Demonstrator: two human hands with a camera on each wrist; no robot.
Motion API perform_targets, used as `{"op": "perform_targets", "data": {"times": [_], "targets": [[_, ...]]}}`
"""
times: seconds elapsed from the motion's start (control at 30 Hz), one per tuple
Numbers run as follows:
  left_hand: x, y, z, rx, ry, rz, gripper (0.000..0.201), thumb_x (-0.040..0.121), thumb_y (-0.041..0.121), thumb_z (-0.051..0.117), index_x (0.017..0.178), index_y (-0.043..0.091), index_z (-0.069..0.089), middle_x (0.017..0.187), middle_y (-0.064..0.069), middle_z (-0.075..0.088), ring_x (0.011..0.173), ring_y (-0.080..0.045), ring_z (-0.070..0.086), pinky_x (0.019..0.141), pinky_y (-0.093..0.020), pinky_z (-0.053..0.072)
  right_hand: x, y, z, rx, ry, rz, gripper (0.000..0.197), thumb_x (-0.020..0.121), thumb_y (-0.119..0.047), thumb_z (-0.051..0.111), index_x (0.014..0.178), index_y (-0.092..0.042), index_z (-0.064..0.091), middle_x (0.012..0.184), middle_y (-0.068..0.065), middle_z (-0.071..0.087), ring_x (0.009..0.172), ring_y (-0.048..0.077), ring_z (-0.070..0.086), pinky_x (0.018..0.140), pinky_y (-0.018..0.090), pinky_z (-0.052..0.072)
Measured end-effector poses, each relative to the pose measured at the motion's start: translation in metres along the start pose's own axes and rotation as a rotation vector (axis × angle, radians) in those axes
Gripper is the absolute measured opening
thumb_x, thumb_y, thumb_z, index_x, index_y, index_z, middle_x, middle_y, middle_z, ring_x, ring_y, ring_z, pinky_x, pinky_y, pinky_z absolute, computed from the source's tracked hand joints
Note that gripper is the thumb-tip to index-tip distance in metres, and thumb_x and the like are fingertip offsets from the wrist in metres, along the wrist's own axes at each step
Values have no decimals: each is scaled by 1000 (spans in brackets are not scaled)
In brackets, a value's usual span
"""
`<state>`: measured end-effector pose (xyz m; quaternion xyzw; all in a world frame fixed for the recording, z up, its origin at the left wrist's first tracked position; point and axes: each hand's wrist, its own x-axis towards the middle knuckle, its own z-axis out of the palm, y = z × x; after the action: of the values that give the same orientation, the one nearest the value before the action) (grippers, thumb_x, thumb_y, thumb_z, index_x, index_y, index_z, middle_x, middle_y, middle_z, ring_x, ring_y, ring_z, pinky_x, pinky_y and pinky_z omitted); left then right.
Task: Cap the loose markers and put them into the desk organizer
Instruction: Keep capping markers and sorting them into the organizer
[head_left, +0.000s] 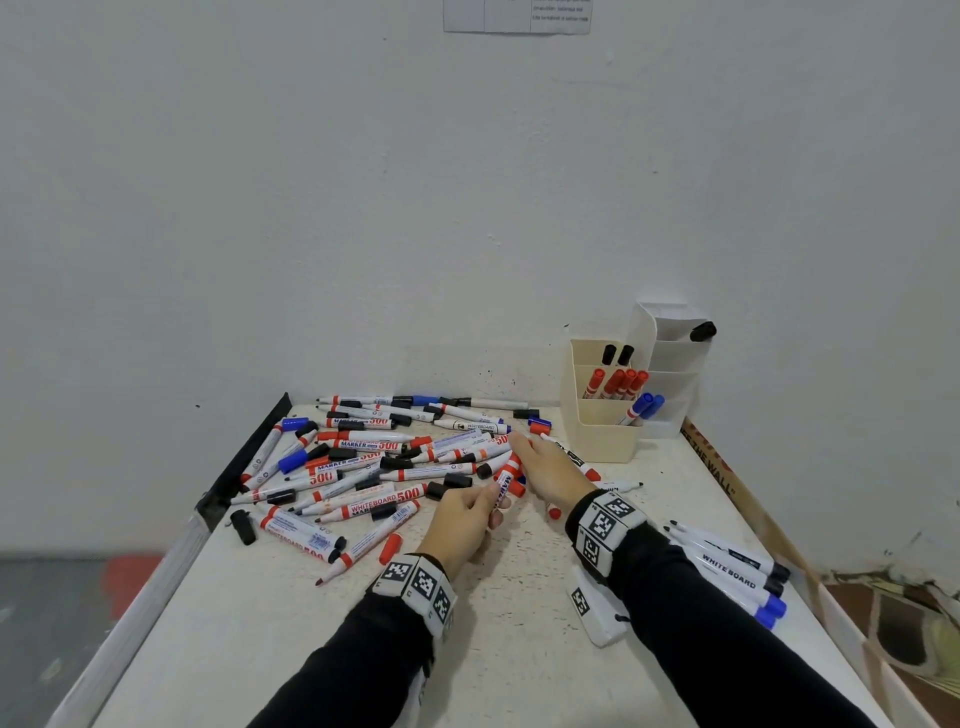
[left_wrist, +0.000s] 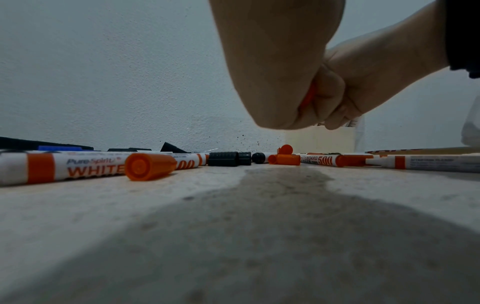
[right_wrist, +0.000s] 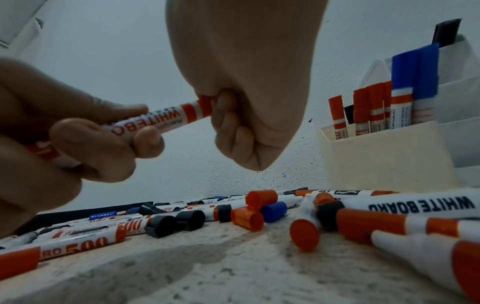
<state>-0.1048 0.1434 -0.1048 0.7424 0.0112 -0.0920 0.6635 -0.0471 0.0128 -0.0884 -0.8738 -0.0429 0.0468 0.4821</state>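
Table (head_left: 519, 649), L side: heap of loose markers (head_left: 363, 457) w/ stray red, black and blue caps among them. Centre: left hand (head_left: 462, 519), grip closed on barrel of red whiteboard marker (head_left: 506, 480); right hand (head_left: 545, 467), grip fisted round the marker's far end, cap state cannot be told. R side: cream desk organizer (head_left: 602, 415) at the wall, holding capped black, red and blue markers, w/ white organizer (head_left: 675, 364) just behind it.
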Motion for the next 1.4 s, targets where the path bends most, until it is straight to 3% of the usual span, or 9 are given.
{"op": "perform_targets", "data": {"times": [0.1, 0.3, 0.47, 0.57, 0.83, 0.93, 1.03, 1.2, 1.4], "targets": [[0, 1, 1, -38, -12, -12, 35, 100, 32, 39, 82, 11, 60, 58, 3, 47, 36, -7, 33, 38, -18, 28, 1, -1, -2, 15, -37, -11, 41, 97, -48, 29, 78, -18, 50, 67, 3, 46, 61, 15, 42, 62, 30, 33], [2, -1, 3, -2, 16, 37, 27, 99, 27, 42, 87, 12, 62, 74, 1, 59, 44, -9, 49, 39, -18, 38, 5, -6, -11, -86, -21, -105, 40, 98, -43, 34, 72, -15, 46, 63, 0, 43, 61, 14, 41, 62, 29, 33], [4, -3, 2, 46, 7, 91, 30, 94, 24, 51, 124, 22, 56, 112, 4, 62, 96, -9, 56, 83, -23, 43, 13, -14, -28, -10, 68, -153, 31, 98, -35, 40, 82, -13, 55, 71, -3, 55, 55, 10, 49, 54, 19, 39], [6, -5, -4, 134, 65, 72, 44, 95, 20, 51, 138, 17, 42, 131, 2, 49, 109, -10, 50, 90, -23, 40, 22, -22, -46, 79, 218, -184, 23, 99, -30, 41, 97, -12, 55, 78, 0, 60, 56, 10, 53, 52, 21, 45], [19, -3, -40, 279, 123, 84, 26, 92, 7, 51, 117, 12, 57, 95, 6, 59, 89, -12, 59, 73, -18, 48, 50, -31, -104, -6, 672, -255, 21, 98, -23, 42, 102, -7, 54, 90, 8, 58, 82, 23, 58, 74, 35, 49], [19, 9, -59, 492, 153, 126, 11, 93, 16, 51, 100, 20, 58, 87, 5, 57, 67, -6, 50, 60, -15, 41, 58, -24, -111, -88, 743, -249, 24, 98, -19, 41, 106, 1, 54, 101, 17, 57, 90, 28, 55, 76, 29, 43], [17, 20, -82, 849, 129, 50, 11, 92, 33, 49, 93, 23, 55, 85, 5, 57, 73, -8, 51, 68, -21, 45, 61, -16, -109, -182, 754, -197, 24, 99, -16, 39, 107, 3, 52, 106, 18, 52, 87, 30, 53, 70, 19, 40], [6, 31, -118, 1264, -9, -172, 34, 86, 45, 54, 107, 19, 58, 93, 5, 56, 89, -11, 53, 86, -26, 47, 70, -2, -96, -352, 669, -65, 28, 98, -18, 40, 112, 3, 51, 116, 22, 46, 99, 38, 51, 91, 44, 42], [-2, 21, -130, 1332, -73, -298, 33, 79, 42, 62, 105, 21, 63, 101, 2, 64, 96, -14, 59, 84, -25, 48, 68, -6, -88, -473, 741, -109, 13, 95, -18, 45, 107, -13, 49, 102, 14, 53, 90, 34, 54, 74, 48, 52]]}}
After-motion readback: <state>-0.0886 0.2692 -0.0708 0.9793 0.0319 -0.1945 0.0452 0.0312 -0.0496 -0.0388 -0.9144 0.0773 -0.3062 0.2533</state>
